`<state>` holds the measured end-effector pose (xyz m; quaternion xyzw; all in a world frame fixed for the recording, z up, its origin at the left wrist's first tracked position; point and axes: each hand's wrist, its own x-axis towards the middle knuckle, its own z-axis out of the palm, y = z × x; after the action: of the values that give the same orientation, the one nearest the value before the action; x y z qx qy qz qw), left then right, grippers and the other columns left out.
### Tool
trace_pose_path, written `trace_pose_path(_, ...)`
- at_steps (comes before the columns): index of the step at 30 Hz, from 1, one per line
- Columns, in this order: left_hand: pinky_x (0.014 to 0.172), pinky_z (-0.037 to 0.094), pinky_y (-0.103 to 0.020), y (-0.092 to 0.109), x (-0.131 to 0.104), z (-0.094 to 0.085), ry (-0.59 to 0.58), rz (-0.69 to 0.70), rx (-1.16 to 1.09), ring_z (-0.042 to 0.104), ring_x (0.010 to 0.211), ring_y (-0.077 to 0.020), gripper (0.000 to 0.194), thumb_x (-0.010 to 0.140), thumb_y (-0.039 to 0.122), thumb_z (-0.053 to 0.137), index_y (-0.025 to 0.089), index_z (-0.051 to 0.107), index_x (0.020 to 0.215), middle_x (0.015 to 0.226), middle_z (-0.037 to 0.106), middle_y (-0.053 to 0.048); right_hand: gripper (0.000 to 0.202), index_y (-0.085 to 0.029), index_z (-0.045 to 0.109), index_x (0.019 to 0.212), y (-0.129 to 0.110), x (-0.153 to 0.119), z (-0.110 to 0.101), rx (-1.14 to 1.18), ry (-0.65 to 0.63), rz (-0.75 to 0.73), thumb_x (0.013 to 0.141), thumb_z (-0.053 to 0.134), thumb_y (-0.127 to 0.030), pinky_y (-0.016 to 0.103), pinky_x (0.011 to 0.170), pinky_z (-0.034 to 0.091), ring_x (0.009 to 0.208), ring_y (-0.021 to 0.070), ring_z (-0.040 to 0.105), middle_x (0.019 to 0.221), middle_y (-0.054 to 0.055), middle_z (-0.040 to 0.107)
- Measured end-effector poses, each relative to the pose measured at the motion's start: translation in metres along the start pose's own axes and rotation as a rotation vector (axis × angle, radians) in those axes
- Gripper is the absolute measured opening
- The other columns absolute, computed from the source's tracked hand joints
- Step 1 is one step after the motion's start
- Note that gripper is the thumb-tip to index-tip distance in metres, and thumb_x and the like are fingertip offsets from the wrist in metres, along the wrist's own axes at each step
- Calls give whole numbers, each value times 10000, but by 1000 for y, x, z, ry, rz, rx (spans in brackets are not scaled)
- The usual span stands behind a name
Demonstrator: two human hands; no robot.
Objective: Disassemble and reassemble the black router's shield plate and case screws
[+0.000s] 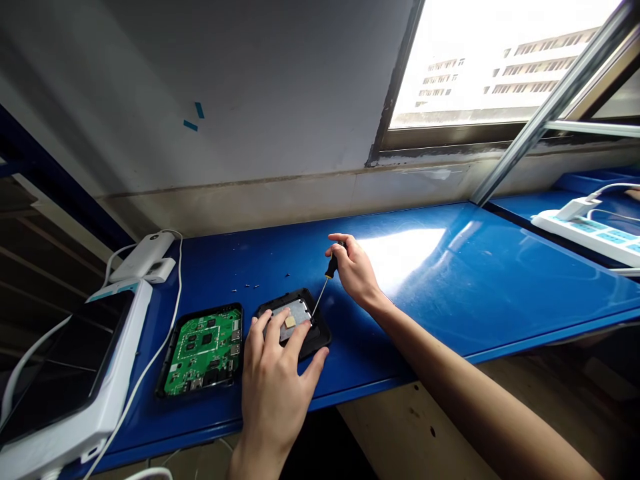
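A black plastic cover (320, 333) lies on the blue table with a silver metal plate (301, 311) inside it and a small beige pad (290, 322) on the plate. Across the cover rests my left hand (277, 367), fingers spread and pressing on it, the thumb at its near right edge. My right hand (356, 272) is closed around the black and yellow handle of a screwdriver (324, 292). The screwdriver is tilted, its tip at the plate's right edge; whether a screw sits under the tip, I cannot tell. To the left lies a black case half with a green circuit board (205, 350).
Several small screws (247, 286) lie loose behind the case parts. On the left are a white device with a dark screen (75, 360), a white adapter (145, 257) and a white cable (177, 293). A power strip (590, 230) stands at the far right, past a metal post (530, 120).
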<state>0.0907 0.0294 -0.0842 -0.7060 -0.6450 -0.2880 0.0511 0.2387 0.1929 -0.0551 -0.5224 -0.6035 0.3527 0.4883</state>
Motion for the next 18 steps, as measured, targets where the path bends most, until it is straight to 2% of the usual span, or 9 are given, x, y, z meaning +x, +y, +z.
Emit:
trace_pose_path(6, 1033, 533, -574, 0, 1, 1, -15, -26, -30, 489, 1346, -380, 317, 899, 396, 688, 254, 737, 1178, 1324, 668, -106, 324, -215, 599, 1149, -1, 0, 0, 5, 2, 6, 922, 445, -387, 322, 735, 477, 796, 191, 622, 882, 28, 701)
trace_pose_path(10, 1037, 532, -579, -1, 2, 0, -21, -40, -37, 491, 1345, -380, 378, 896, 395, 691, 243, 704, 1242, 1345, 662, -106, 325, -213, 599, 1155, -1, 0, 0, -3, 0, -1, 926, 441, -380, 325, 747, 482, 812, 192, 623, 889, 30, 702)
trace_pose_path(18, 1007, 563, -553, 0, 2, 2, -25, -9, 21, 522, 1313, -371, 343, 924, 400, 655, 259, 733, 1226, 1337, 665, -106, 322, -211, 599, 1162, -5, 0, -1, -8, -5, 13, 926, 442, -363, 323, 745, 484, 822, 191, 630, 902, 33, 709)
